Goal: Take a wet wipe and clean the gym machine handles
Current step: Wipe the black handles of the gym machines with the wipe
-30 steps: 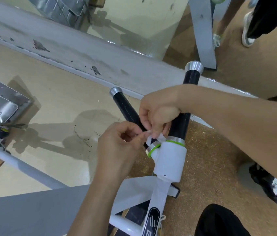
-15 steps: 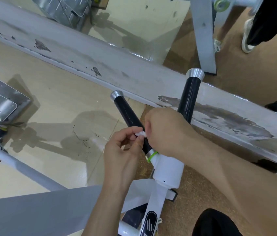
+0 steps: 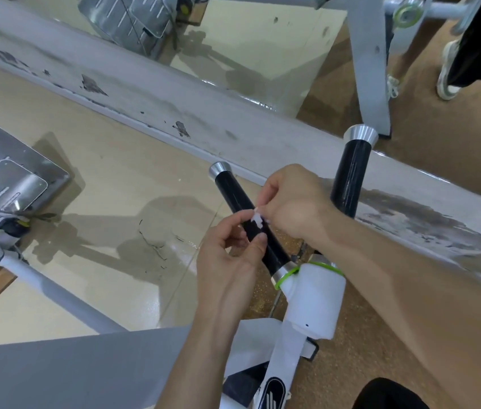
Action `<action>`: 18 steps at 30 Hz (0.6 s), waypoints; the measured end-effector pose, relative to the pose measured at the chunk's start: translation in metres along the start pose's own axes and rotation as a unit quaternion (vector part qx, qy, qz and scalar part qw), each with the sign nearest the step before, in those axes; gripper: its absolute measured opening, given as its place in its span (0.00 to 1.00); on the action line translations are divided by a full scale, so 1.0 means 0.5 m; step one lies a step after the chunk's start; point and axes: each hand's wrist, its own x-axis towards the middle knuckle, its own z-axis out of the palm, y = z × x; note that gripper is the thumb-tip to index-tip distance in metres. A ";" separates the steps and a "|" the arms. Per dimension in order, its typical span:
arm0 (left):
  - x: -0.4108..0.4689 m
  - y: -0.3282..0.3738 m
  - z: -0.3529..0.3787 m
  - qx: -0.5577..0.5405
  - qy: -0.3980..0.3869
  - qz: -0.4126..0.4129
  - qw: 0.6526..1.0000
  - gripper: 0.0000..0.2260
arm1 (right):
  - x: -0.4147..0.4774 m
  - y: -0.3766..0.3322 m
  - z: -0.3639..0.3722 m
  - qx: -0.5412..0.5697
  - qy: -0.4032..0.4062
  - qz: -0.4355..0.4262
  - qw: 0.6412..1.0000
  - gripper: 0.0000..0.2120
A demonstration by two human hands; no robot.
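Both hands meet over the left handle [image 3: 276, 252]. Right hand [image 3: 295, 205] pinches a small crumpled wipe [image 3: 258, 219] at its fingertips. Left hand [image 3: 230, 261], at 7 o'clock of it, curls thumb and forefinger up to the wipe's edge; whether they grip it I cannot tell. The wipe hangs just in front of the black grip, seemingly not yet pressed on. Best spread it flat first, then wrap it round the grip and stroke from collar to cap. Right handle [image 3: 351, 175], at 2 o'clock, looks due afterwards.
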 end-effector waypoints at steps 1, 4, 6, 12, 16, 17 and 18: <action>0.000 -0.001 -0.001 0.007 0.008 -0.002 1.000 0.14 | -0.001 0.004 0.000 -0.009 -0.005 -0.003 1.000 0.03; 0.011 -0.004 -0.008 0.022 0.018 -0.017 0.999 0.12 | -0.010 0.001 -0.014 -0.095 -0.090 0.002 0.991 0.07; 0.017 -0.005 -0.009 0.034 0.016 -0.015 0.999 0.10 | -0.007 0.002 -0.010 -0.055 -0.057 0.007 0.997 0.06; 0.052 0.011 -0.015 0.043 0.028 0.023 0.998 0.10 | 0.030 0.016 0.014 0.278 -0.010 0.093 0.956 0.09; 0.112 0.039 -0.031 0.057 -0.089 0.042 0.994 0.05 | 0.033 0.011 -0.007 0.437 -0.094 0.164 0.879 0.15; 0.126 0.044 -0.030 0.090 -0.129 0.051 0.986 0.05 | 0.034 0.010 -0.011 0.445 -0.102 0.170 0.873 0.15; 0.139 0.048 -0.028 0.128 -0.158 0.063 0.977 0.04 | 0.035 0.008 -0.012 0.447 -0.102 0.172 0.872 0.16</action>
